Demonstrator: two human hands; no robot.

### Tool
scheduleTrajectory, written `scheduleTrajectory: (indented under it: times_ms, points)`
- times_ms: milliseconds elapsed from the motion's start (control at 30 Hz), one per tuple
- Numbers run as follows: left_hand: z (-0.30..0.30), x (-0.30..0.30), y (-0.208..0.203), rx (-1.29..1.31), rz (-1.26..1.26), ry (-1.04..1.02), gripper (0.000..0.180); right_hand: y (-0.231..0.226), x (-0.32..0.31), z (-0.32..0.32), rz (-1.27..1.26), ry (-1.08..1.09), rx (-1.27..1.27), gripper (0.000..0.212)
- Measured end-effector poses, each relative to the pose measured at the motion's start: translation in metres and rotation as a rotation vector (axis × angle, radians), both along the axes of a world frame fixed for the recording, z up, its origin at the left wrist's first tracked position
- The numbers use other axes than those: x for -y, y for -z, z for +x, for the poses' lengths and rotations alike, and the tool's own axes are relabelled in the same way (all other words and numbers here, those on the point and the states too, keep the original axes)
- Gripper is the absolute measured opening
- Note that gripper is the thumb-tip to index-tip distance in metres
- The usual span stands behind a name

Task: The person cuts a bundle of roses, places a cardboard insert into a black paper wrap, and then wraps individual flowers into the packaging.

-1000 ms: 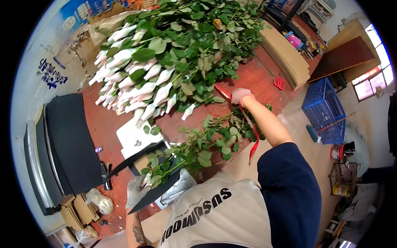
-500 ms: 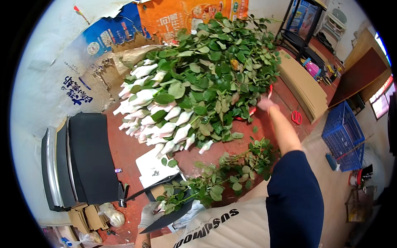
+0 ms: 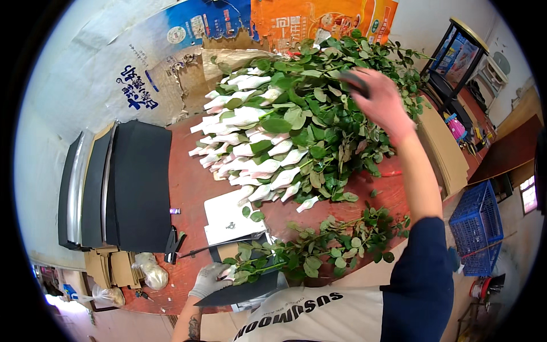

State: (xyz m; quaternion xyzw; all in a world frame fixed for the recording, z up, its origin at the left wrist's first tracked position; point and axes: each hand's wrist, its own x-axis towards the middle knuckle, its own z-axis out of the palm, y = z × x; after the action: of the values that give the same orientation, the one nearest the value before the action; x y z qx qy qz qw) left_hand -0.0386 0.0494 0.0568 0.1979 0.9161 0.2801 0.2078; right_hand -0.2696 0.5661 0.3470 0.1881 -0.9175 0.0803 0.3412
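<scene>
My left hand (image 3: 209,279), in a pale glove, closes around the wrapped heads of a small bunch of roses (image 3: 336,245). Their leafy stems stretch right along the front of the table, and a black sheet (image 3: 239,289) lies just below my fingers. Bare and raised, my right hand (image 3: 383,100) hovers over the large pile of roses (image 3: 333,122). Its fingers grip a small dark object (image 3: 356,84), too smeared by motion to name. White sleeves of netting (image 3: 250,164) cover the buds on the pile's left side.
Black sheets (image 3: 139,182) stand stacked at the left, with a black stapler (image 3: 171,245) near them. A white box (image 3: 233,216) lies between pile and bunch. Cardboard sheets (image 3: 441,151) line the right side; a blue crate (image 3: 478,228) is beyond.
My right hand has risen from the pile's right edge to above its leaves, now with the dark object in it. My left hand keeps its hold. The whole view has shifted.
</scene>
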Motion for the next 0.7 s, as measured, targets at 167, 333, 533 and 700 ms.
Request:
scheduleTrajectory:
  times_ms: [167,333,533,700]
  points:
    - [-0.004,-0.001,-0.003,0.029,0.012,-0.004,0.058,-0.009,0.100,-0.116,0.446,0.133,0.406,0.031]
    - [0.005,-0.002,-0.001,0.011,0.063,-0.071,0.058,0.019,0.067,-0.162,0.509,0.270,0.618,0.038]
    - [0.003,-0.003,-0.002,0.067,0.045,-0.082,0.058,-0.003,0.036,-0.151,0.330,0.167,0.438,0.044]
    - [0.006,-0.001,-0.004,0.012,0.069,-0.083,0.057,-0.033,0.004,-0.134,-0.264,0.067,-0.165,0.039]
